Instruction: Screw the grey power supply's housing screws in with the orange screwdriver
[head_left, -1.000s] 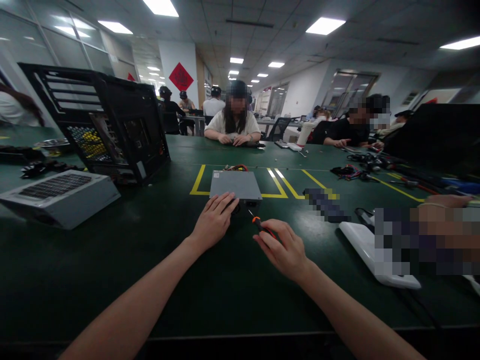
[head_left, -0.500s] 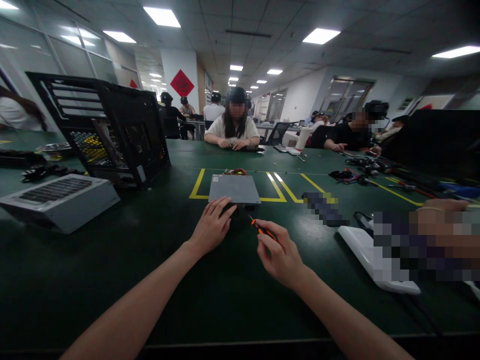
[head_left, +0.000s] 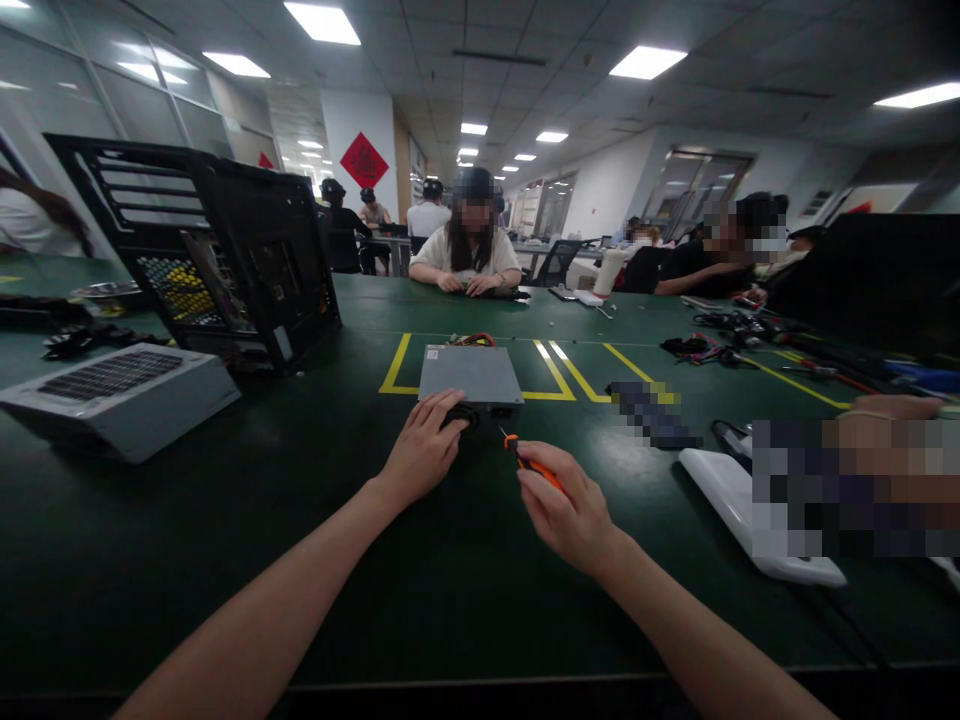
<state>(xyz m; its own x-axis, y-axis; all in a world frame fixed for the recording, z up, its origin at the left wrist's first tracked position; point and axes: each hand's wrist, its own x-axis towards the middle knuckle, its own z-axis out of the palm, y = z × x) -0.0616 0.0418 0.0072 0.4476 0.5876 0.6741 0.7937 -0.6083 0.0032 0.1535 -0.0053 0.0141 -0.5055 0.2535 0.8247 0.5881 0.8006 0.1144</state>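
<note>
A flat grey power supply unit lies on the green table, a bundle of coloured wires behind it. My left hand grips its near left corner, fingertips on the top edge and thumb by the dark fan in the near face. Pinched in the fingers of my right hand is a small orange and black screwdriver. Its thin tip points at the unit's near face, close to the socket; whether it touches I cannot tell.
An open black computer case stands at left, with a larger grey power supply before it. To the right are a white flat device and loose cables. A person sits opposite.
My right hand has shifted slightly right, and the screwdriver's handle has turned a little in its fingers. My left hand keeps its place on the unit. A person at right has raised an arm.
</note>
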